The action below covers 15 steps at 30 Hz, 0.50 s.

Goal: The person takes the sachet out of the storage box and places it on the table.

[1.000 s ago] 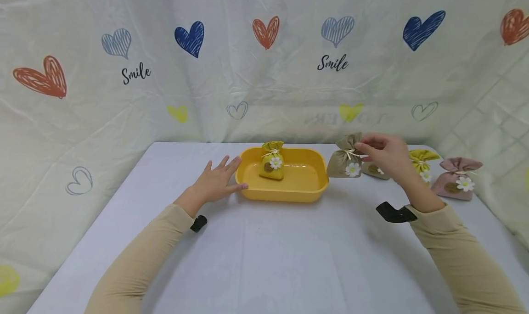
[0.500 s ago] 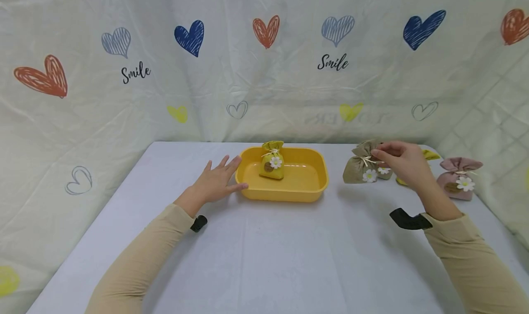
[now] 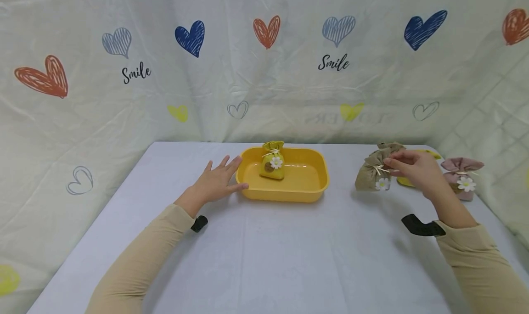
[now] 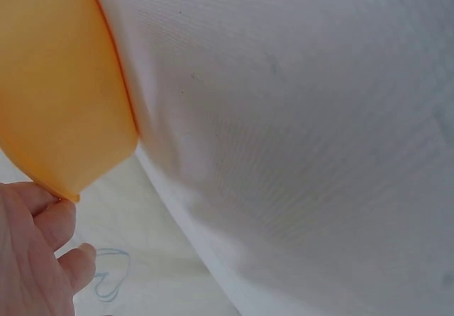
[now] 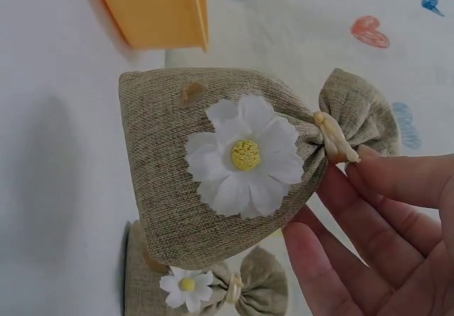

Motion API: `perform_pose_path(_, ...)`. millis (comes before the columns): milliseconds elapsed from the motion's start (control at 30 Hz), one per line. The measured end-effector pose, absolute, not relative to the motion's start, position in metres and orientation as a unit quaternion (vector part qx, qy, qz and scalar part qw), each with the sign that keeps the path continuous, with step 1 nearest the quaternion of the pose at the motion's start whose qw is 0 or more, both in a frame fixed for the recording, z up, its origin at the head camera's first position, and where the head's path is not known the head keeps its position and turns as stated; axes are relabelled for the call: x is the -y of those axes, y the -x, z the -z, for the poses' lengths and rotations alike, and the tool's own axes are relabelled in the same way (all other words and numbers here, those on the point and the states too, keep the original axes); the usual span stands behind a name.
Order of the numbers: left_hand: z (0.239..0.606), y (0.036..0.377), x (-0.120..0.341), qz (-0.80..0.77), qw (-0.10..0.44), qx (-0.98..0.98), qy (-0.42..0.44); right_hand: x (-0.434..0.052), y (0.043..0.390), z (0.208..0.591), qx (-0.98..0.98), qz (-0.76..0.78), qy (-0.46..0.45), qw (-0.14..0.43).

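Second tan sachet (image 5: 206,280) — right wrist view only

The right hand (image 3: 415,169) covers most of the yellow pouch (image 3: 407,182) behind it and the left part of the pink pouch (image 3: 462,178). In the right wrist view, the second tan pouch (image 5: 206,287) is cut off by the bottom edge, and the yellow tray (image 5: 152,7) by the top edge. In the left wrist view, the left hand (image 4: 35,255) shows only partly at the corner, and the tray appears blurred.
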<state>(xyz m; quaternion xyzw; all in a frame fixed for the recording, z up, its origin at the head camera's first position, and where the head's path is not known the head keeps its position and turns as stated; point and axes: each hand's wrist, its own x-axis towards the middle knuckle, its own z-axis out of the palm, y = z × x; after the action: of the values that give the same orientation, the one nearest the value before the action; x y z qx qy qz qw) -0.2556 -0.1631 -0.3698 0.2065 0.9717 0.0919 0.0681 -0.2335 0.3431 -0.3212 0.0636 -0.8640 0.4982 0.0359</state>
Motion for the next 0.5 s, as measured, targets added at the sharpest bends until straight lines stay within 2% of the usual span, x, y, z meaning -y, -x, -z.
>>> perform_pose_path(300,0.37,0.256,0.162,-0.089,0.071,-0.971,-0.21,-0.369,0.226,0.329,0.813,-0.58,-0.06,-0.014)
perform_pose_path(500,0.371,0.256,0.163,-0.091,0.069,-0.971,-0.208,-0.381,0.225,0.337,0.776,-0.628,-0.049,-0.026)
